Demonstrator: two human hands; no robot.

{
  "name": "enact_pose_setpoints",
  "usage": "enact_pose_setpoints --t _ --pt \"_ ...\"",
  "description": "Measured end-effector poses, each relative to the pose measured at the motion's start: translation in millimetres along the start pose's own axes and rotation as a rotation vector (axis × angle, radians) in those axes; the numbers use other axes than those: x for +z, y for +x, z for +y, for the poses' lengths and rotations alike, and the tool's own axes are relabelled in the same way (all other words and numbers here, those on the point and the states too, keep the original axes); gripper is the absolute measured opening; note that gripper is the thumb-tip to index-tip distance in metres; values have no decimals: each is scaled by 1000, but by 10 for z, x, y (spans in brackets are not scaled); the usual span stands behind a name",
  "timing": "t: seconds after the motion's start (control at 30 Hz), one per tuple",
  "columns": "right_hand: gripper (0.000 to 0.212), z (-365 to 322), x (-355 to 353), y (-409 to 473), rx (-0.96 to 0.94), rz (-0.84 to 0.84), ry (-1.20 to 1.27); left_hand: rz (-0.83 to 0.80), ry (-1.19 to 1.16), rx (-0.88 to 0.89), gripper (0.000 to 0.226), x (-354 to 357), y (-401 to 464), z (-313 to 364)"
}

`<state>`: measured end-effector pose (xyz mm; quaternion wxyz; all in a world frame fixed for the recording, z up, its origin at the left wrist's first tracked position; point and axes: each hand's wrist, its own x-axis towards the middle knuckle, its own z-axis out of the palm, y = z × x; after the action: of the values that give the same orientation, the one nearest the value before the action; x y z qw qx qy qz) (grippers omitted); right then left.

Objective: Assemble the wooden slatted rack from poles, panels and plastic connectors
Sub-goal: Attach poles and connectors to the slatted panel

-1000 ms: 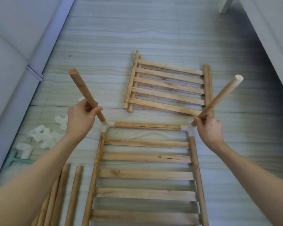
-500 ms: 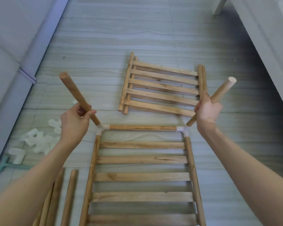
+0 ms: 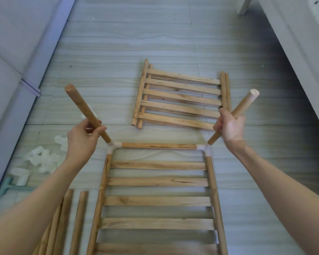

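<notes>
The left hand (image 3: 82, 138) grasps a dark wooden pole (image 3: 87, 115) near its lower end, fingers and thumb curled round it; the pole slants up and to the left, and its lower tip sits at the white plastic connector (image 3: 113, 146) on the left corner of the slatted panel (image 3: 157, 190) lying on the floor (image 3: 155, 37). The right hand (image 3: 228, 126) grasps a paler pole (image 3: 237, 115) that slants up and to the right, its lower tip just beside the right corner connector (image 3: 204, 148), whether touching cannot be told. A short crossbar (image 3: 159, 145) joins the two connectors.

Beyond the hands, two more slatted panels (image 3: 180, 97) lie stacked on the floor, slightly askew, the right hand overlapping their near right corner. A heap of loose white connectors (image 3: 42, 159) lies to the left, with a pale green tool (image 3: 7, 187) near it. Spare poles (image 3: 66, 223) lie beside the left forearm. Grey furniture (image 3: 9, 52) borders the left, white furniture (image 3: 306, 34) the right.
</notes>
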<state>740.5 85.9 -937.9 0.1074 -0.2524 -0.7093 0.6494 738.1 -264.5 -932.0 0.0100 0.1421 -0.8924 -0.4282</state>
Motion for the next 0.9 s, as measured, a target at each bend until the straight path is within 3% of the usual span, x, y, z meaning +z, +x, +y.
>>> enact_pose_setpoints --t 0.13,0.3,0.43,0.53,0.63,0.83,0.9 --pt "13 48 -51 34 -1 -30 -117 -29 -41 -61 14 29 -16 -10" --pt "22 253 -150 -174 63 -57 -468 -32 -85 -134 20 82 -62 33" --pt "11 339 -84 -307 235 -51 -473 -209 -21 -172 28 12 -122 5" --pt "18 327 -35 -251 224 14 -481 -418 80 -261 53 -100 -191 -100" --pt "33 269 5 -108 236 118 -397 -599 227 -283 54 -223 -228 -201" --pt "40 272 9 10 313 234 -348 -692 229 -351 52 -160 -530 -363" --pt "47 362 138 -197 345 176 -390 -744 230 -352 49 -2 -676 -381"
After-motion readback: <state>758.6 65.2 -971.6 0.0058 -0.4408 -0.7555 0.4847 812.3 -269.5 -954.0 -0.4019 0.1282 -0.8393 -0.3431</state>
